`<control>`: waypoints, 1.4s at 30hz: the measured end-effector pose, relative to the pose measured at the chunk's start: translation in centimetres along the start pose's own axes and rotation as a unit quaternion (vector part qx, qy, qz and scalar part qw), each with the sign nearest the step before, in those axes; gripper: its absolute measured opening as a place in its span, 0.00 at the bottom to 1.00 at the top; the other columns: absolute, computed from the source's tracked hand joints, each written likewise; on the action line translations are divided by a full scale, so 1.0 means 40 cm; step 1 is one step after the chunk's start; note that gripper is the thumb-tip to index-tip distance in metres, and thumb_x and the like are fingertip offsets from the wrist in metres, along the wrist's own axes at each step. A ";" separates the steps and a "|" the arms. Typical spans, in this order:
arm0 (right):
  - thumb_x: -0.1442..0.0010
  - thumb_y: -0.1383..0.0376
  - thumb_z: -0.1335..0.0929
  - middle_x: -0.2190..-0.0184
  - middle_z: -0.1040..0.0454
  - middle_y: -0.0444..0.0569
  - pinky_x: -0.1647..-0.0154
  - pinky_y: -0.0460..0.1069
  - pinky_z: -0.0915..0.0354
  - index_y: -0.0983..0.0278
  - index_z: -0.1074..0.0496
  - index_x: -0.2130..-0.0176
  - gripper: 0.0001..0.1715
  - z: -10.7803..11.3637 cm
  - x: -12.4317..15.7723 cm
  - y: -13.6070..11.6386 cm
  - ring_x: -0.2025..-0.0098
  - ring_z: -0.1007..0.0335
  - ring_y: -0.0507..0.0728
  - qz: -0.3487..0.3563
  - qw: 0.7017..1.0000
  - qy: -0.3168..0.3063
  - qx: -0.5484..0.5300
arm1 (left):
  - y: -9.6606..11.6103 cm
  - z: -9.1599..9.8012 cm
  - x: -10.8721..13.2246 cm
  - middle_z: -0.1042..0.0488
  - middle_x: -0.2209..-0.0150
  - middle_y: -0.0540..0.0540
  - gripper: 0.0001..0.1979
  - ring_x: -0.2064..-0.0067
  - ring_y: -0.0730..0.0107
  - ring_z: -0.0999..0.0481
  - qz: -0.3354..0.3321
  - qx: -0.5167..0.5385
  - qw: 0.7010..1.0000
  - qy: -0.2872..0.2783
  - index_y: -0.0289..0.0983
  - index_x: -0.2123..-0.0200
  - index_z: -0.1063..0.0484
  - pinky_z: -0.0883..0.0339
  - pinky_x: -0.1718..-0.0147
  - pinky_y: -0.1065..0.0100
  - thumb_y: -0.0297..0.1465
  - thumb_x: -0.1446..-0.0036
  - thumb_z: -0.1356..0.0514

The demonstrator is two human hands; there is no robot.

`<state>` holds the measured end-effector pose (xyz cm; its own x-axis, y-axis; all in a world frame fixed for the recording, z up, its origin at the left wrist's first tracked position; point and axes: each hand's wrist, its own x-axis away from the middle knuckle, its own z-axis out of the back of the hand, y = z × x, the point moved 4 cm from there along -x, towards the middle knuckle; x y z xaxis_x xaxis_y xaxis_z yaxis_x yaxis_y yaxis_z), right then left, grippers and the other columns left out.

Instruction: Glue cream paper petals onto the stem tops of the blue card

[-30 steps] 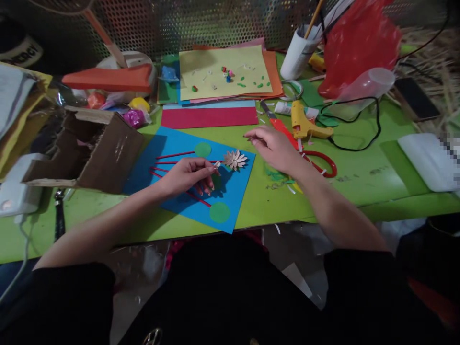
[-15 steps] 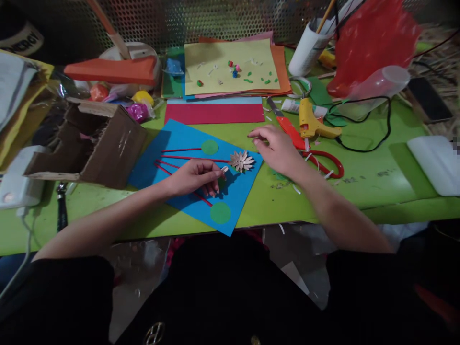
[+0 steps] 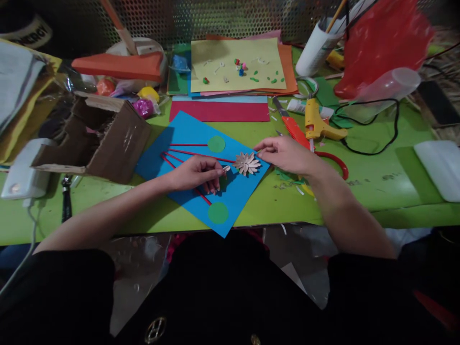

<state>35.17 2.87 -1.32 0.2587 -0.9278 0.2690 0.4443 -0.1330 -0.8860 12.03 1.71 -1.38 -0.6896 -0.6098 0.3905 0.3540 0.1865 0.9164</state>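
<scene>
A blue sheet of paper (image 3: 158,165) lies aslant on the green table. On it are thin red stems (image 3: 190,144), green paper circles (image 3: 218,213) and a pale layered flower (image 3: 247,164). My left hand (image 3: 201,175) hovers over the sheet with a small whitish petal-like piece (image 3: 226,168) pinched at its fingertips; another green circle is mostly hidden beneath. With fingers drawn together, my right hand (image 3: 285,154) grips the sheet's right edge beside the flower. A yellow glue gun (image 3: 316,122) and red-handled scissors (image 3: 336,160) lie just beyond the right hand.
A cardboard box (image 3: 118,139) stands left. Behind lie a red paper strip (image 3: 219,111) and a yellow sheet (image 3: 230,52) with small clay bits. An orange cutter (image 3: 294,127), a white cup of tools (image 3: 316,48) and a black cord (image 3: 391,139) are at right.
My right hand has come down to the blue sheet's right edge, and the sheet has turned slightly clockwise. My left hand keeps its pinch on the whitish piece. The view has shifted a little.
</scene>
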 end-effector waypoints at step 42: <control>0.49 0.63 0.24 0.80 0.28 0.42 0.88 0.47 0.33 0.59 0.32 0.68 0.13 -0.037 0.006 0.037 0.83 0.31 0.53 -0.089 0.985 -0.103 -0.109 | 0.015 0.002 -0.039 0.22 0.79 0.47 0.07 0.82 0.71 0.26 0.233 0.026 0.967 -0.100 0.39 0.72 0.24 0.36 0.85 0.74 0.36 0.45 0.37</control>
<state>34.62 1.93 -3.13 0.3714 -0.7958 0.4783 0.3093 -0.3796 -0.8719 13.26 2.84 -1.42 -0.5738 -0.2901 0.7659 0.6272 0.4457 0.6387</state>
